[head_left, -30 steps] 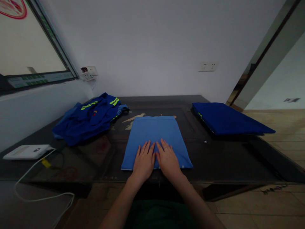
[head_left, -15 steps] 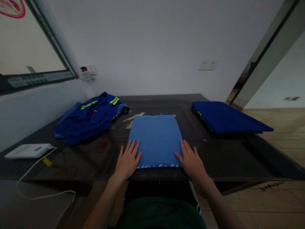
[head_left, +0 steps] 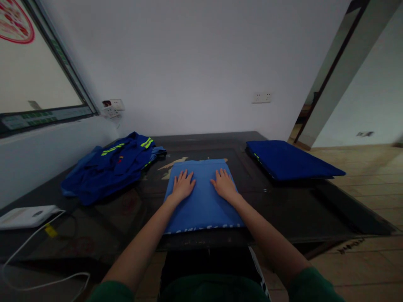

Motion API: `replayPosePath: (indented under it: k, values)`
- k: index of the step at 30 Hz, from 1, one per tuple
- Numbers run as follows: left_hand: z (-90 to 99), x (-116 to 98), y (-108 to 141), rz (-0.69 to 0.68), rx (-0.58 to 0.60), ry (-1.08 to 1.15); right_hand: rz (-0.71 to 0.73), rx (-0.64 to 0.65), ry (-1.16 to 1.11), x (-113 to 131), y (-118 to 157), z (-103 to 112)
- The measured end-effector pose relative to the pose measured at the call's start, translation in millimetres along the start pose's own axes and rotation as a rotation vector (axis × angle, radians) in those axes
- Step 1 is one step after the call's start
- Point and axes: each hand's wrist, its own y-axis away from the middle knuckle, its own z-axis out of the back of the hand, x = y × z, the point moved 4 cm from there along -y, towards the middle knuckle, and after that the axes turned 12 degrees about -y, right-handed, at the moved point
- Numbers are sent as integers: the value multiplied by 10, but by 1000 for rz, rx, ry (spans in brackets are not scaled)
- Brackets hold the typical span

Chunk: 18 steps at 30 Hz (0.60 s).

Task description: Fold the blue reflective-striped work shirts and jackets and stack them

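Observation:
A light blue folded cloth [head_left: 203,205] lies flat on the dark table, its near edge marked with white print close to the table's front edge. My left hand [head_left: 183,186] rests palm down on the cloth's upper left part, fingers spread. On the upper right part lies my right hand [head_left: 224,184], also flat with fingers apart. Neither hand grips anything, and a strip of bare cloth shows between them.
Rumpled dark blue clothing [head_left: 110,167] with yellow-green stripes lies at the left. A folded dark blue stack [head_left: 289,160] is at the right. The white device [head_left: 28,216] with a cable sits at the table's [head_left: 283,218] left end. A wall stands behind.
Both hands have slid forward and inward, from the near side edges of the light blue cloth onto its upper part. The camera view has shifted slightly.

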Motion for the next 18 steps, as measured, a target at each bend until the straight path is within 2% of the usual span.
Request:
replayPosePath:
  k: [3,7,15,18]
  values:
    - [-160,106,-89,71,1,-12,-41,23,10,-177,-106,-177]
    - [-209,229,-87,111,8,-28,-83,15,4,-349,-108,-201]
    - [-194,321,-98,188,84,20,-119,38,26,-401,-162,-229]
    - [-193,325,-113,183,57,27,-117,42,18,-398,-161,-231]
